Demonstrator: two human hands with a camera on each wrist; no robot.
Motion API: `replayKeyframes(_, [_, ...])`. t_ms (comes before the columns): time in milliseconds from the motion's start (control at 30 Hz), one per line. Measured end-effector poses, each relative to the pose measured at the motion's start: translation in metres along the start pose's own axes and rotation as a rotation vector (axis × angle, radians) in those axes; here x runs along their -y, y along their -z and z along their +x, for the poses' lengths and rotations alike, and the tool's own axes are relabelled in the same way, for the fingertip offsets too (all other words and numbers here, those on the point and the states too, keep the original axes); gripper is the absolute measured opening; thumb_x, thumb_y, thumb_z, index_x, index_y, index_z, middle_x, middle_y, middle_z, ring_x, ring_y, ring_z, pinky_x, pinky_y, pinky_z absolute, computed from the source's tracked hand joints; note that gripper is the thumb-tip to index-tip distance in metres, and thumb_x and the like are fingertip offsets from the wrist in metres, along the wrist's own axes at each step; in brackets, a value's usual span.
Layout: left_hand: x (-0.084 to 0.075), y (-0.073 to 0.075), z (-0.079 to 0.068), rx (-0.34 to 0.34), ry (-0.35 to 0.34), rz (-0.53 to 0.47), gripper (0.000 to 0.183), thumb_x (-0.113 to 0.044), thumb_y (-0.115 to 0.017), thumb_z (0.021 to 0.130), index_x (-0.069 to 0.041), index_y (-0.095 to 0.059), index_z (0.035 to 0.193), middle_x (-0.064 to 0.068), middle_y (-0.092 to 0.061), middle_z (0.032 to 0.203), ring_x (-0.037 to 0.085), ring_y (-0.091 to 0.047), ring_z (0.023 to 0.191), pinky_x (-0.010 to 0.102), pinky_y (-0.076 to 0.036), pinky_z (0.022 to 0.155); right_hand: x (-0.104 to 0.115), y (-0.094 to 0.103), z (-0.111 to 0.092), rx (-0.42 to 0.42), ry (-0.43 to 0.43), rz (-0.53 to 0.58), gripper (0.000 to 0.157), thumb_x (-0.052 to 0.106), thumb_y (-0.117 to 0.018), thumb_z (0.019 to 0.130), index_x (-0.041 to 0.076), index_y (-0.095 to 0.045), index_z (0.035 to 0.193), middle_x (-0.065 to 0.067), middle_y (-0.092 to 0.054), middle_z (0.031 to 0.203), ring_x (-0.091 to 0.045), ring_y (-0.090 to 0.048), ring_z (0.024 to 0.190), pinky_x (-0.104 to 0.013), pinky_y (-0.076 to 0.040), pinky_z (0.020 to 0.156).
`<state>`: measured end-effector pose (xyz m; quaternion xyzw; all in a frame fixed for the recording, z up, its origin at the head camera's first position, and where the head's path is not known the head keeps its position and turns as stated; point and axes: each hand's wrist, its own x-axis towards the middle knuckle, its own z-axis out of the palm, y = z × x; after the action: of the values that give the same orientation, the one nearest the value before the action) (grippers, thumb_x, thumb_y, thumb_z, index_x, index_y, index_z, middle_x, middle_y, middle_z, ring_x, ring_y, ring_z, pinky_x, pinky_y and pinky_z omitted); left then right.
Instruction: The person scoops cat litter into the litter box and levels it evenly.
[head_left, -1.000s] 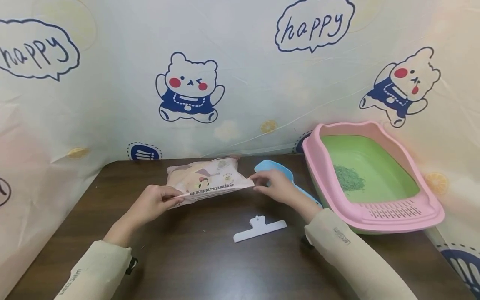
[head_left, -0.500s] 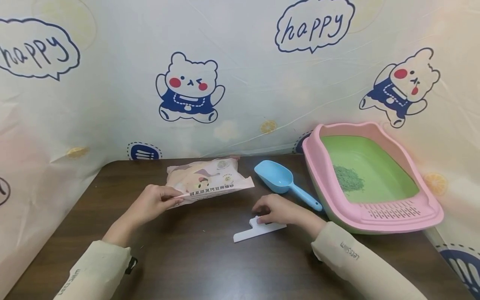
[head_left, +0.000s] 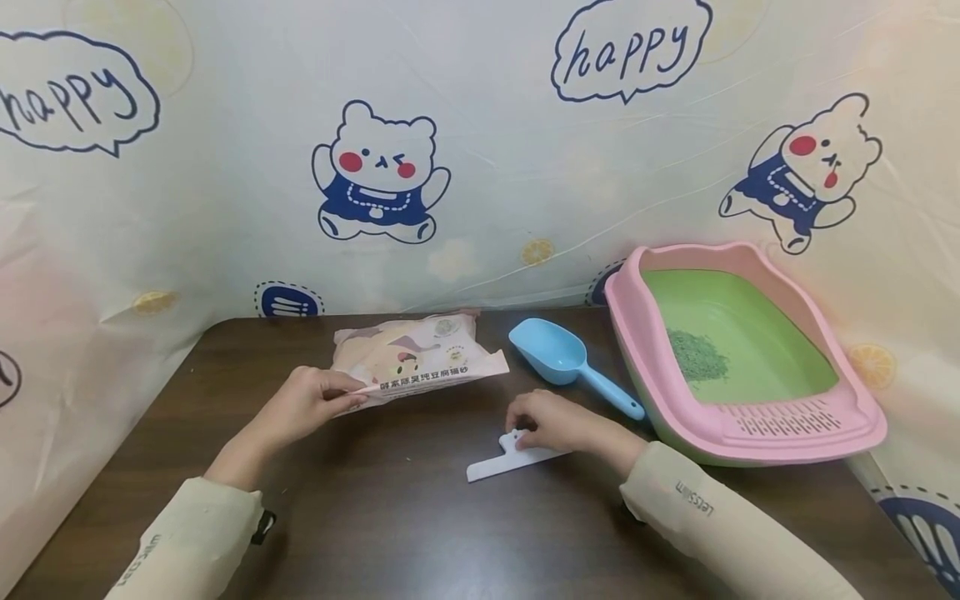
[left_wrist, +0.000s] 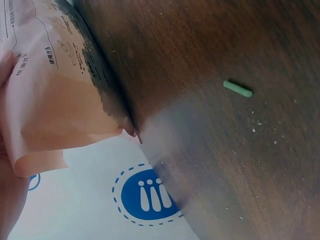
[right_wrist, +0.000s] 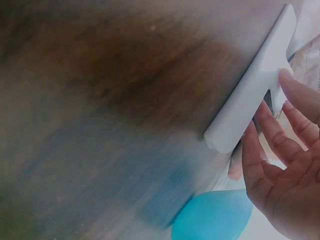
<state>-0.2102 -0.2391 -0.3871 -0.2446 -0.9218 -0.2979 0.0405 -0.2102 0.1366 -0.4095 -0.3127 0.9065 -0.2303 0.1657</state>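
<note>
In the head view my left hand (head_left: 300, 408) pinches the near left corner of a cat litter bag (head_left: 420, 354). The bag lies at the back of the table, its near edge folded over into a flat strip. Pinkish packaging of the same litter bag (left_wrist: 55, 100) fills the upper left of the left wrist view. To the right, my right hand (head_left: 562, 421) is at a white bag clip (head_left: 487, 468) lying on the table. Thumb and fingers pinch the handle of the bag clip (right_wrist: 250, 95) in the right wrist view; its long bar is beside the tabletop.
A blue scoop (head_left: 551, 350) lies beyond my right hand. At the right stands a pink-rimmed litter box (head_left: 817, 446) with some green litter (head_left: 697, 354) inside. One green pellet (left_wrist: 238, 89) and crumbs lie on the dark table. A printed curtain (head_left: 495, 183) hangs behind.
My right hand has let go of the bag's right corner and come down toward me to the bag clip. The left hand has kept its hold on the bag.
</note>
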Motion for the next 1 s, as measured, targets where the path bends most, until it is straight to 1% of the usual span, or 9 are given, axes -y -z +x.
replayKeyframes(133, [0.000,0.001,0.000,-0.003,0.005,0.005,0.015,-0.009,-0.079,0.082,-0.008,-0.081,0.097,0.009,-0.078,0.094,0.009,-0.056,0.069,0.021,-0.045,0.055,0.001,0.002,-0.001,0.007,-0.018,0.054,0.015,0.017,-0.077,0.086,0.020,-0.068,0.098,0.007,-0.066,0.091,-0.012,-0.059,0.083,-0.026,-0.053,0.078])
replayKeyframes(300, [-0.001,0.001,-0.001,-0.002,0.006,0.009,0.015,-0.010,-0.079,0.082,-0.009,-0.081,0.097,0.008,-0.078,0.095,0.010,-0.058,0.073,0.020,-0.048,0.060,0.001,0.001,-0.005,0.002,-0.039,0.128,0.031,0.016,-0.078,0.085,0.013,-0.068,0.114,0.002,-0.067,0.099,-0.014,-0.059,0.086,-0.028,-0.055,0.079])
replayKeyframes(367, [-0.002,0.001,-0.002,0.000,0.005,0.006,0.015,-0.010,-0.079,0.082,-0.010,-0.081,0.097,0.007,-0.078,0.096,0.010,-0.059,0.075,0.020,-0.050,0.063,0.002,0.001,-0.007,-0.008,-0.032,0.130,0.035,0.016,-0.078,0.085,0.010,-0.069,0.118,-0.001,-0.069,0.103,-0.015,-0.060,0.088,-0.031,-0.056,0.081])
replayKeyframes(467, [-0.002,0.001,-0.002,0.001,0.008,0.003,0.015,-0.010,-0.079,0.082,-0.010,-0.081,0.097,0.007,-0.078,0.096,0.010,-0.060,0.076,0.020,-0.051,0.064,0.003,0.002,-0.012,-0.038,-0.018,0.110,0.032,0.017,-0.078,0.085,0.011,-0.071,0.116,-0.001,-0.070,0.106,-0.015,-0.060,0.090,-0.032,-0.056,0.083])
replayKeyframes(567, [-0.002,0.001,-0.003,-0.001,0.009,0.001,0.016,-0.009,-0.079,0.082,-0.010,-0.081,0.097,0.007,-0.078,0.096,0.010,-0.060,0.075,0.021,-0.050,0.063,0.006,0.004,-0.017,-0.113,0.004,0.111,0.026,0.014,-0.078,0.084,0.011,-0.072,0.110,-0.001,-0.068,0.103,-0.015,-0.060,0.089,-0.035,-0.057,0.083])
replayKeyframes(733, [-0.002,0.000,-0.003,-0.012,0.006,0.006,0.016,-0.010,-0.080,0.081,-0.011,-0.081,0.097,0.007,-0.078,0.096,0.010,-0.061,0.076,0.020,-0.052,0.065,0.013,0.009,-0.027,-0.283,0.042,0.127,0.021,0.009,-0.079,0.083,0.012,-0.071,0.102,0.001,-0.065,0.094,-0.014,-0.061,0.084,-0.035,-0.057,0.079])
replayKeyframes(867, [-0.001,0.000,-0.003,-0.016,0.007,0.004,0.015,-0.011,-0.080,0.081,-0.011,-0.081,0.096,0.006,-0.078,0.095,0.010,-0.060,0.075,0.020,-0.051,0.064,0.019,0.014,-0.034,-0.425,0.085,0.037,0.021,0.008,-0.079,0.082,0.012,-0.070,0.101,0.002,-0.063,0.092,-0.014,-0.064,0.085,-0.035,-0.058,0.080])
replayKeyframes(933, [-0.001,0.000,-0.003,-0.013,0.011,0.000,0.015,-0.011,-0.080,0.082,-0.011,-0.081,0.096,0.006,-0.078,0.095,0.010,-0.059,0.074,0.021,-0.050,0.063,0.020,0.015,-0.036,-0.493,0.110,-0.016,0.021,0.006,-0.080,0.081,0.011,-0.070,0.100,0.000,-0.063,0.092,-0.016,-0.065,0.086,-0.036,-0.058,0.080])
replayKeyframes(1000, [0.000,-0.001,-0.003,-0.010,0.012,0.001,0.015,-0.010,-0.080,0.082,-0.011,-0.081,0.096,0.006,-0.078,0.094,0.010,-0.059,0.074,0.021,-0.050,0.063,0.021,0.016,-0.036,-0.553,0.131,-0.059,0.021,0.005,-0.080,0.081,0.010,-0.070,0.099,-0.001,-0.063,0.091,-0.016,-0.065,0.086,-0.035,-0.058,0.079])
